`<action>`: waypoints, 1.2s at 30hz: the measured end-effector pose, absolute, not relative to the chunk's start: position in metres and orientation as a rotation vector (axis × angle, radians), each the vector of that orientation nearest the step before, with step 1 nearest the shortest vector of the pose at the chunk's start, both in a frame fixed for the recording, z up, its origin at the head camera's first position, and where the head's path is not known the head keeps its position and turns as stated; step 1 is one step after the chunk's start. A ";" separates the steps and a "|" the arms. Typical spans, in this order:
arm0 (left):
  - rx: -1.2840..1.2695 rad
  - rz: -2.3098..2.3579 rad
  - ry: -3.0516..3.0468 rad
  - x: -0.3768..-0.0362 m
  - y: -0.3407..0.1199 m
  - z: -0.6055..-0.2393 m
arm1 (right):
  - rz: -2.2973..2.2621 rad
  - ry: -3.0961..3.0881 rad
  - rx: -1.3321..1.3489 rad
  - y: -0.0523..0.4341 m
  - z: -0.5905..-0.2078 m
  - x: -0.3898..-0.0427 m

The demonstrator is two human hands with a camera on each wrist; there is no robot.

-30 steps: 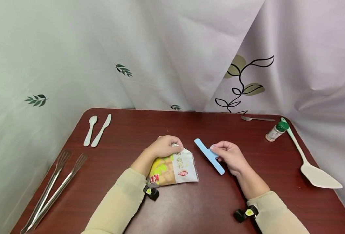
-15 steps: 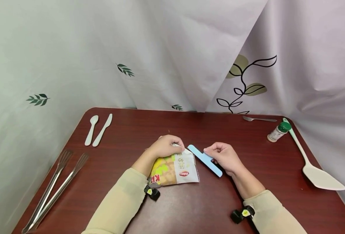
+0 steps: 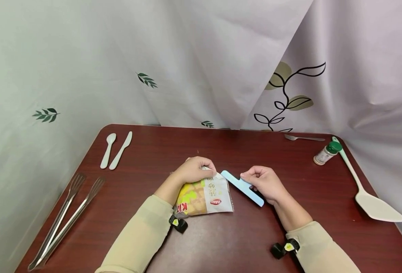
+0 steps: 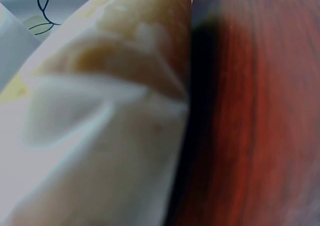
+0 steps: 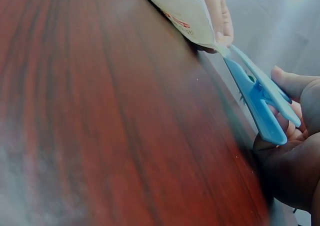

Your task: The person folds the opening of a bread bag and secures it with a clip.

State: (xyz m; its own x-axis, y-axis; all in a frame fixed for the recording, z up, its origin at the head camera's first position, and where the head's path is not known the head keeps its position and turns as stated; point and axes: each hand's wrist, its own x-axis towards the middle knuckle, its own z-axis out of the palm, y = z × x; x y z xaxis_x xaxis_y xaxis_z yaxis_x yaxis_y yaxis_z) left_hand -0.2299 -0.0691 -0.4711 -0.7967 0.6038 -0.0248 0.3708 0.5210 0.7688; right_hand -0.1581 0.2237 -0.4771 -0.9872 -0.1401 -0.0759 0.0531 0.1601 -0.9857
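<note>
My left hand (image 3: 198, 170) pinches the upper edge of a snack bag (image 3: 218, 195), whose printed front faces up in the head view. The bag fills much of the left wrist view, blurred. Between the thumb and fingers of my right hand (image 3: 264, 182) is a light blue bag clip (image 3: 243, 187). In the right wrist view the two bars of the clip (image 5: 265, 111) stand apart. Its far end is at the bag's corner (image 5: 192, 16), close to the left fingers; whether the bag's edge lies between the bars I cannot tell.
On the left of the table (image 3: 160, 151) lie a white spoon (image 3: 108, 151), a white knife (image 3: 121, 151) and metal tongs (image 3: 66, 223). A fork (image 3: 303, 138), a green-capped seasoning bottle (image 3: 327, 153) and a white spatula (image 3: 375, 206) are on the right. A curtain hangs behind.
My right hand has brought the clip leftward, up to the bag's right corner. The left hand has kept its grip on the bag. The whole head view has shifted slightly.
</note>
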 end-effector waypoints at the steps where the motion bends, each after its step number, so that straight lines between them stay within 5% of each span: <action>1: 0.817 1.145 2.477 -0.230 -0.069 -0.471 | -1.942 2.272 -0.091 0.224 -0.477 -0.158; 36: 0.827 1.145 2.481 -0.227 -0.069 -0.469 | -1.817 2.310 -0.188 0.226 -0.478 -0.159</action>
State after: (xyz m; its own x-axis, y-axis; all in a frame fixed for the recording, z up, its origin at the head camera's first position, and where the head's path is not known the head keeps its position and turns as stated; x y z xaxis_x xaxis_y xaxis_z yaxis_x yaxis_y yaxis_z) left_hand -0.2272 -0.0691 -0.4685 -0.7949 0.6065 -0.0181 0.3799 0.5208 0.7645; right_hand -0.1590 0.2255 -0.4781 -0.9728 -0.2193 -0.0749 0.0211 0.2379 -0.9711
